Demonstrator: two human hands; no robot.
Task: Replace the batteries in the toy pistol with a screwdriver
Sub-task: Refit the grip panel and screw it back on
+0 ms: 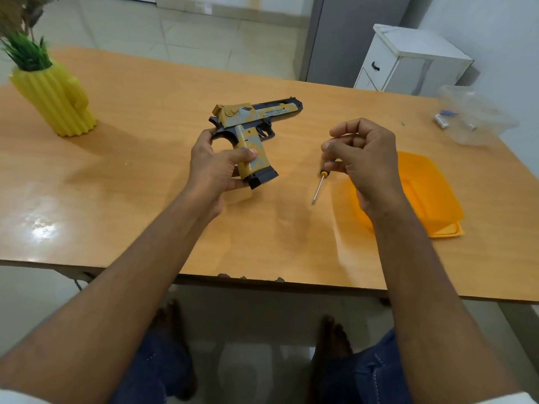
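Observation:
My left hand (214,167) grips the yellow, grey and black toy pistol (253,121) by its handle, holding it above the wooden table (140,170) with the barrel pointing right and away. My right hand (364,161) is closed around the handle of a small screwdriver (319,185). Its yellow-and-black collar and thin metal shaft stick out below my fingers, tip pointing down toward the table. The two hands are apart, the screwdriver to the right of the pistol's grip. Batteries (443,119) lie in a clear plastic container (478,118) at the far right.
An orange plastic box with its lid (431,193) sits on the table just right of my right hand. A yellow cactus-shaped vase with a green plant (55,97) stands at the far left. A white cabinet (408,59) stands behind the table.

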